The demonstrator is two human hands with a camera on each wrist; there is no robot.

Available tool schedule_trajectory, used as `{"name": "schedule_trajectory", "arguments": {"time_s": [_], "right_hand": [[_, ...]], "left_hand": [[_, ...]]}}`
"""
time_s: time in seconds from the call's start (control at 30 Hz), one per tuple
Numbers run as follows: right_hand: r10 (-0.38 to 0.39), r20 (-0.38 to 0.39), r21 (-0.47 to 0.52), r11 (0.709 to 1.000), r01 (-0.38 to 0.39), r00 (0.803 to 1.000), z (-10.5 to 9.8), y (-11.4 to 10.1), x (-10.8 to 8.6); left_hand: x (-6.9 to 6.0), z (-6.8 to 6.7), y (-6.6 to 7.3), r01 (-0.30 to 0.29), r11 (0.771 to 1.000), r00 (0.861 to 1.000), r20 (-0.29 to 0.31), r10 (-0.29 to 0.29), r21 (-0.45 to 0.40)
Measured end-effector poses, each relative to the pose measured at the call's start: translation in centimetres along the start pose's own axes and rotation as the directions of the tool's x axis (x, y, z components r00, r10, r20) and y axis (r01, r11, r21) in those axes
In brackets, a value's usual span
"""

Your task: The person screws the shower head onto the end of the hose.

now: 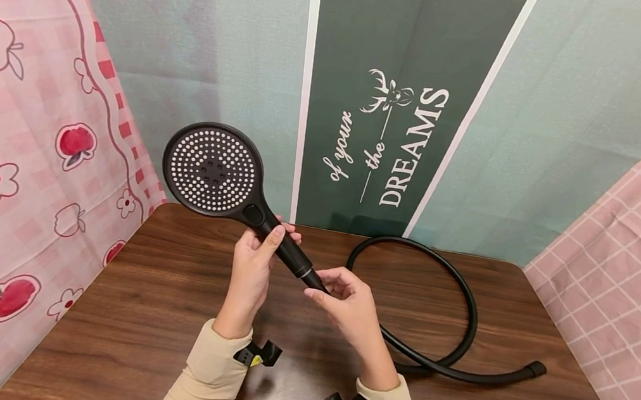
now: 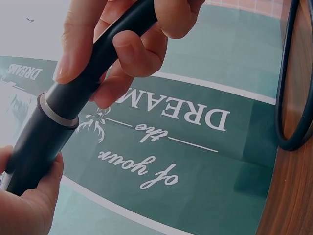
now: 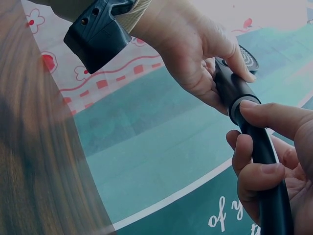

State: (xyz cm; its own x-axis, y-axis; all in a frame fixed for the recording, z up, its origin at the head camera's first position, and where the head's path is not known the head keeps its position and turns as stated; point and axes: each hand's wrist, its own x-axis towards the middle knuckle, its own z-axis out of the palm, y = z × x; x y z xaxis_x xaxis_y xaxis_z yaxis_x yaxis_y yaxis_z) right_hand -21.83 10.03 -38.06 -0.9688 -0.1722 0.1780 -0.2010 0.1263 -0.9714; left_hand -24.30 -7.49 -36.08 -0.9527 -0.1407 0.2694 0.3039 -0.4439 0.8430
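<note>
A black handheld shower head (image 1: 212, 169) with a round face of pale nozzles is held tilted above the table. My left hand (image 1: 253, 269) grips its handle (image 1: 287, 248), the thumb lying along the front. My right hand (image 1: 348, 301) pinches the end of a black shower hose (image 1: 467, 314) at the handle's lower end. In the left wrist view, a pale ring (image 2: 57, 116) shows between the hose fitting (image 2: 73, 93) and the handle. The right wrist view has my right thumb (image 3: 252, 111) pressing on the fitting by that joint.
Behind my right hand the hose loops across the wooden table (image 1: 133, 311), its free end (image 1: 536, 369) lying toward the right. A green printed cloth (image 1: 364, 32) hangs at the back. Pink patterned cloths stand at the left (image 1: 17, 199) and right (image 1: 622, 283).
</note>
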Motion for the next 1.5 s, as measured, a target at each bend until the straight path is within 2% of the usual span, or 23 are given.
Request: {"name": "schedule_trajectory", "arguments": {"time_s": [0.7, 1.5], "right_hand": [[0.014, 0.008, -0.004, 1.000, -0.014, 1.000, -0.08, -0.19, -0.16], [-0.020, 0.012, -0.017, 1.000, 0.020, 1.000, -0.27, -0.02, -0.14]], "left_hand": [[-0.05, 0.05, 0.07, 0.007, 1.000, 1.000, -0.009, -0.007, 0.015], [-0.04, 0.11, 0.08, 0.003, 1.000, 1.000, -0.009, -0.003, 0.010]]}}
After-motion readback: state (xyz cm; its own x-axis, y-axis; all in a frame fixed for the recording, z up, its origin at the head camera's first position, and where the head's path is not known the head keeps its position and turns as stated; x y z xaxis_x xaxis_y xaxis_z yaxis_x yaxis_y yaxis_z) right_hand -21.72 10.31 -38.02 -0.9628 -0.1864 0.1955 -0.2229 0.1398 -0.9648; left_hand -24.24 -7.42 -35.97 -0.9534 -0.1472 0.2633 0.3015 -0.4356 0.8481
